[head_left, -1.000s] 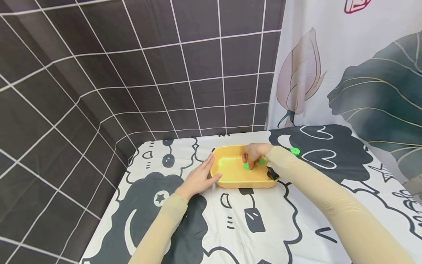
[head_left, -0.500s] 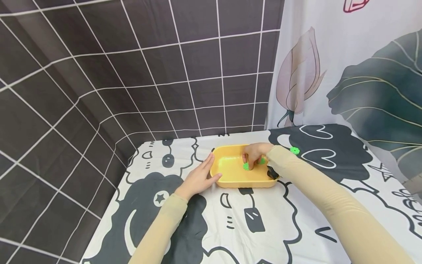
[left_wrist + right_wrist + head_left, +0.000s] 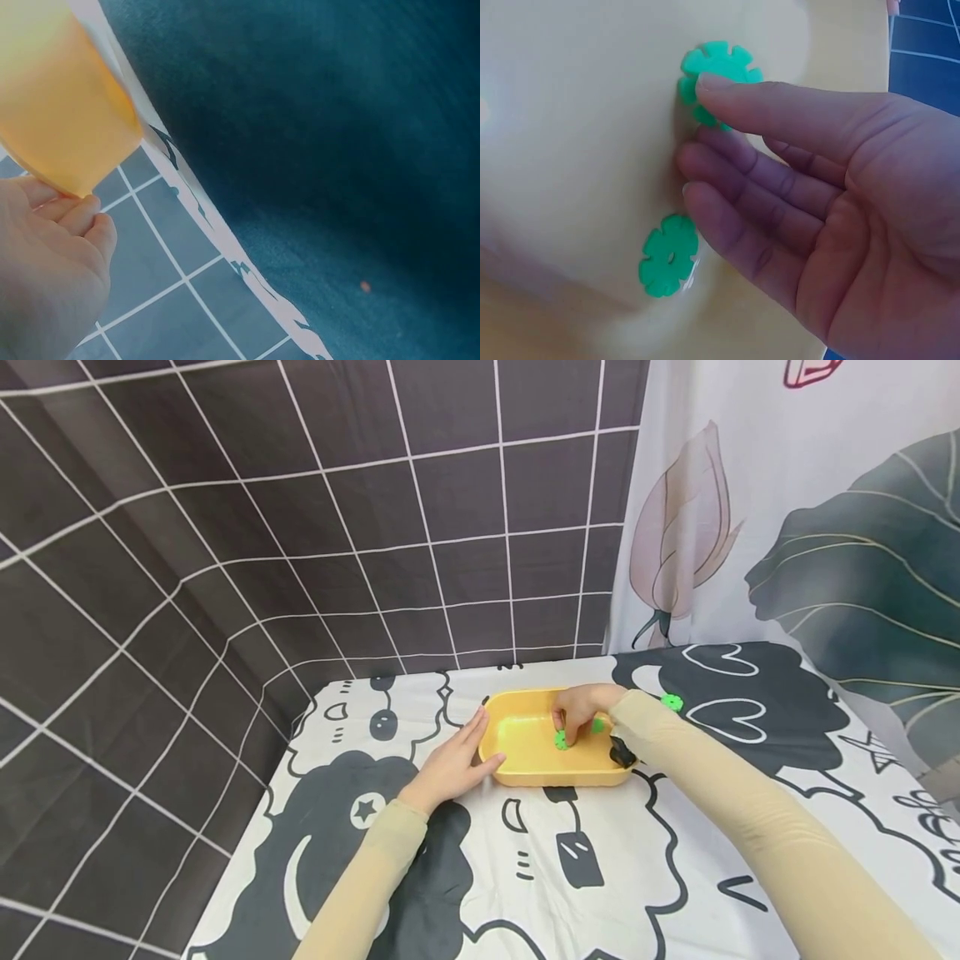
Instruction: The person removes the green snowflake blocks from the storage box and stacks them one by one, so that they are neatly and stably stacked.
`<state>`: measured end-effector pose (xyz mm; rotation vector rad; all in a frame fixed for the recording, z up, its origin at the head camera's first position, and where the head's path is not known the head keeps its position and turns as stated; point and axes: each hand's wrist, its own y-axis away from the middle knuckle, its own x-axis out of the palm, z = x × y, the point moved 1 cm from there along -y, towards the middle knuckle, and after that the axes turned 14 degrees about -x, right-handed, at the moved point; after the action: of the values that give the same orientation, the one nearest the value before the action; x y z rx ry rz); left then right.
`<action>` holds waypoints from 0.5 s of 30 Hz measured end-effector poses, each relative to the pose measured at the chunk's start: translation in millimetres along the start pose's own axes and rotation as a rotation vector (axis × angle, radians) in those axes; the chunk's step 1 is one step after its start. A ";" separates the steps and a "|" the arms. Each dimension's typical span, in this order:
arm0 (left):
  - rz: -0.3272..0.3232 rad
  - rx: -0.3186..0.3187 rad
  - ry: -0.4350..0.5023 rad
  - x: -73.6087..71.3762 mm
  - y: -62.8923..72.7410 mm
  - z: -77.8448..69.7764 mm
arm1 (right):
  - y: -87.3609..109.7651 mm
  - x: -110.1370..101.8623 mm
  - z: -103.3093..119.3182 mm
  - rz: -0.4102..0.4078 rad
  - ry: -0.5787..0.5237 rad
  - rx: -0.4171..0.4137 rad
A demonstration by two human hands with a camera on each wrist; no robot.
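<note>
A yellow plastic tray (image 3: 525,779) sits on the cloth in front of me. My left hand (image 3: 450,768) rests against its left end, fingers extended along the rim; the left wrist view has those fingertips at the tray's edge. Inside the tray, my right hand (image 3: 577,708) pinches a green notched plastic disc (image 3: 724,66), with the thumb on its face and the other fingers partly hidden behind. A second green notched disc (image 3: 669,255), with a slot in its middle, lies on the tray's floor below the curled fingers. In the head view this second disc (image 3: 597,726) shows beside my right wrist.
Another green disc (image 3: 672,702) lies outside the tray, on the black-and-white patterned cloth (image 3: 525,893) to the right. A small black object (image 3: 621,753) shows under my right sleeve at the tray's right end. A dark gridded curtain (image 3: 450,510) hangs behind.
Very little differs. The pinched disc shows slightly more of itself below my right fingertips, and that hand has shifted a touch to the right. Left hand and tray stay in place.
</note>
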<state>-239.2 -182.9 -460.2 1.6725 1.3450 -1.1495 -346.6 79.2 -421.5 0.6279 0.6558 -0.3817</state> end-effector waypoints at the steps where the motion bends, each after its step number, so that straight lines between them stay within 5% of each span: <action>1: -0.001 0.002 0.000 0.6 -0.2 0.1 | 0.5 0.1 -0.7 -0.002 -0.010 -0.003; 15: 0.008 -0.002 0.008 0.0 0.5 -1.6 | 10.0 -4.1 -3.8 -0.062 -0.097 -0.153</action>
<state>-238.3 -181.6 -459.7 1.6812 1.3431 -1.1375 -346.2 89.7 -417.0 0.4412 0.6062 -0.4126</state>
